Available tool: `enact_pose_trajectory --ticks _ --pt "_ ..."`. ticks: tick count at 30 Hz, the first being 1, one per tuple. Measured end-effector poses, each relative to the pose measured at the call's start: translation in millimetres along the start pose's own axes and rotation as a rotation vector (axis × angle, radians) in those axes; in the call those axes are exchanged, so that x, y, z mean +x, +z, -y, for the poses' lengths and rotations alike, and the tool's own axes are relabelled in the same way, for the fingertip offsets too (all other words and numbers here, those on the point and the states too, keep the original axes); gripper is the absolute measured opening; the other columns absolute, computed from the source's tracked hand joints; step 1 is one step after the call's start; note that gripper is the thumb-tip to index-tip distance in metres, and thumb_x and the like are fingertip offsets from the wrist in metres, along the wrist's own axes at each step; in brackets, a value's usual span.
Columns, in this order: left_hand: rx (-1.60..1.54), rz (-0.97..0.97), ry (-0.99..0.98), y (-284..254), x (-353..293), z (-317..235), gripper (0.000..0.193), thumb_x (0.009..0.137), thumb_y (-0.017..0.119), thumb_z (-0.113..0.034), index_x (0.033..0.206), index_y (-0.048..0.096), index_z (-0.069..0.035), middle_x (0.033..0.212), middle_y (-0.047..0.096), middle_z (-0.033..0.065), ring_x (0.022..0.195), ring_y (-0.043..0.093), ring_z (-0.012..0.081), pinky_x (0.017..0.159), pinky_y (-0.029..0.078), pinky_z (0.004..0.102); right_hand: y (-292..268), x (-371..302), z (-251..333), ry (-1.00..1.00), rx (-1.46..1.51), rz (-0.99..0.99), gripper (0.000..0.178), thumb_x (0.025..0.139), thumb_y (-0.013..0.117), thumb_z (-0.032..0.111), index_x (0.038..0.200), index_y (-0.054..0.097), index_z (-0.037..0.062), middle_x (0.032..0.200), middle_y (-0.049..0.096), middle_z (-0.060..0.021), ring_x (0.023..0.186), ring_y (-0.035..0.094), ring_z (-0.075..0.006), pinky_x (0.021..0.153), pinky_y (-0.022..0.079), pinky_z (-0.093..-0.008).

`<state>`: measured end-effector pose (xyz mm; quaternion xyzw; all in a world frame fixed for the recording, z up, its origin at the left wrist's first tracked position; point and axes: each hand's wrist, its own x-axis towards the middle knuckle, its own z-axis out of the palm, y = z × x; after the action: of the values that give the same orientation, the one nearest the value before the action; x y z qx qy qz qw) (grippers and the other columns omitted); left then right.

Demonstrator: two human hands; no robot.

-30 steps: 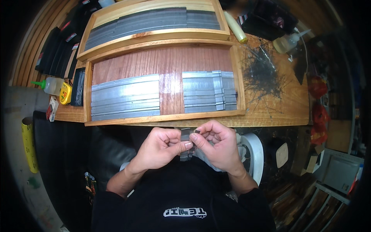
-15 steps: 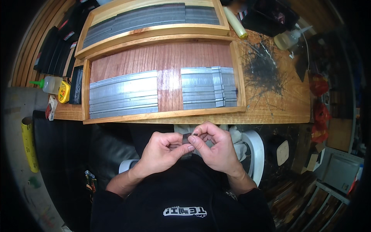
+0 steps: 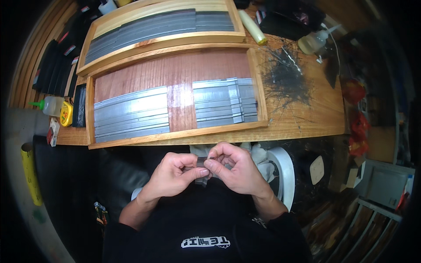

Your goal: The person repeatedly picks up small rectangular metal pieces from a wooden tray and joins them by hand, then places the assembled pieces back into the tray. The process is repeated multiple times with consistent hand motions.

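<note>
Just in front of the bench edge, my left hand (image 3: 176, 173) and my right hand (image 3: 233, 168) meet fingertip to fingertip. Between them is a small, thin, dark grey flat piece (image 3: 201, 161), pinched by thumb and fingers of both hands. Most of it is covered by the fingers, so its full shape and kind cannot be made out. Beyond my hands lies a shallow wooden tray (image 3: 184, 131) with a left stack of grey metal strips (image 3: 131, 111) and a right stack of strips (image 3: 212, 103). Several short pieces (image 3: 235, 103) lie crosswise on the right stack.
Behind is a second wooden tray (image 3: 162, 40) of dark strips. At right are a pale yellow roll (image 3: 253, 28), scattered black slivers (image 3: 287, 79) and a clear squeeze bottle (image 3: 312, 42). A green-tipped bottle (image 3: 52, 105) and yellow tape measure (image 3: 66, 113) stand at left.
The whole view has shifted, so the bench and trays sit slightly farther left. Both hands keep their pinch on the small piece, with only slight finger movement.
</note>
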<state>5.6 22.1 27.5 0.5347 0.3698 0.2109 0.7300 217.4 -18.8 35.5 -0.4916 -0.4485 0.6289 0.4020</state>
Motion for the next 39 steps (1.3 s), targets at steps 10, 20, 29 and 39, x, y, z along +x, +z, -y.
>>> enact_pose_trajectory --ticks 10,20,29,39 --pt "0.102 -0.062 0.006 2 2 -1 0.011 0.097 0.077 -0.008 0.092 0.077 0.002 0.067 0.068 0.0024 0.061 0.054 0.0019 0.054 0.042 0.0222 6 -2 -15 -0.035 -0.065 -0.054 0.008 0.102 0.067 0.001 0.105 0.061 -0.0016 0.094 0.066 -0.0029 0.082 0.065 -0.0080 0.073 0.055 -0.0230" --pt "0.372 -0.191 0.156 9 0 -3 0.013 0.093 0.080 -0.010 0.092 0.076 0.003 0.066 0.070 0.0139 0.055 0.064 0.0121 0.053 0.048 0.0265 9 2 -7 -0.183 -0.272 -0.137 0.011 0.097 0.071 0.004 0.097 0.061 -0.0019 0.089 0.066 -0.0082 0.068 0.063 -0.0134 0.060 0.050 -0.0287" --pt "0.362 -0.203 0.156 9 -1 -5 0.012 0.093 0.079 -0.008 0.097 0.077 0.003 0.076 0.075 0.0165 0.065 0.073 0.0151 0.058 0.054 0.0276 13 -1 -11 -0.168 -0.241 -0.175 0.010 0.097 0.072 0.003 0.099 0.064 -0.0015 0.091 0.064 -0.0052 0.077 0.060 -0.0099 0.068 0.050 -0.0252" --pt "0.369 -0.200 0.206 11 -2 -3 0.017 0.092 0.079 -0.006 0.106 0.077 0.003 0.088 0.078 0.0187 0.074 0.079 0.0225 0.064 0.058 0.0287 10 2 -9 -0.245 -0.311 -0.128 0.012 0.097 0.071 0.004 0.098 0.060 -0.0024 0.089 0.063 -0.0073 0.066 0.059 -0.0129 0.058 0.048 -0.0280"
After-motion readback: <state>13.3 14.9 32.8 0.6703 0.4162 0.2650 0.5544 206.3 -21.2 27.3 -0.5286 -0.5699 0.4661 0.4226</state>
